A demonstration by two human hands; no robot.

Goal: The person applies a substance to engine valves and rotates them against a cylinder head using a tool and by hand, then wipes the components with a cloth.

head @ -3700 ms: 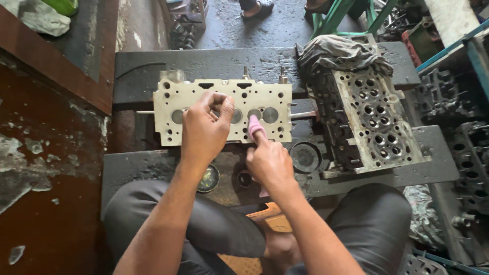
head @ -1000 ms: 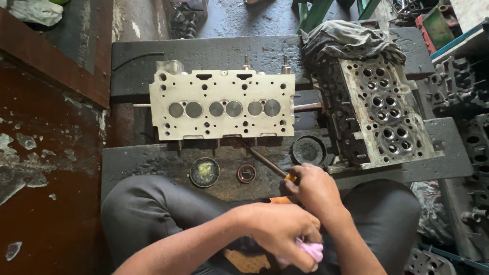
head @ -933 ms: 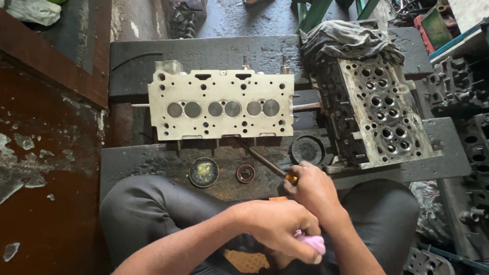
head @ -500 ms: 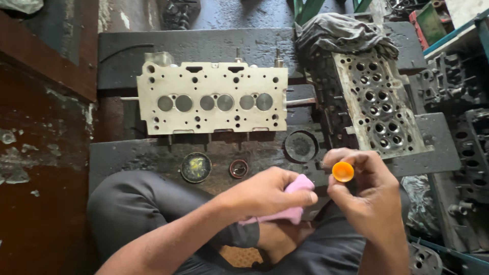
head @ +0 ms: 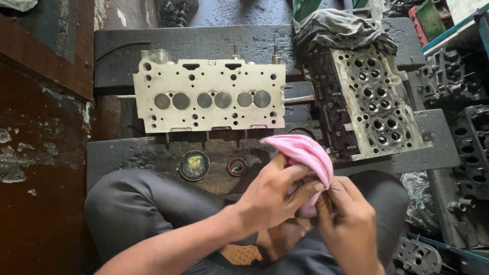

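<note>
The left hand (head: 270, 196) and the right hand (head: 349, 221) both have their fingers closed on a soft pink cloth (head: 305, 158), bunched up between them just below the pale metal engine block with round holes (head: 209, 97). A small round tin with yellow paste (head: 194, 165) and a little red ring (head: 237, 166) lie just under that block, left of the cloth. A dirty dark engine block (head: 374, 104) with a grey rag (head: 341, 28) on its top end sits right of the pale one.
</note>
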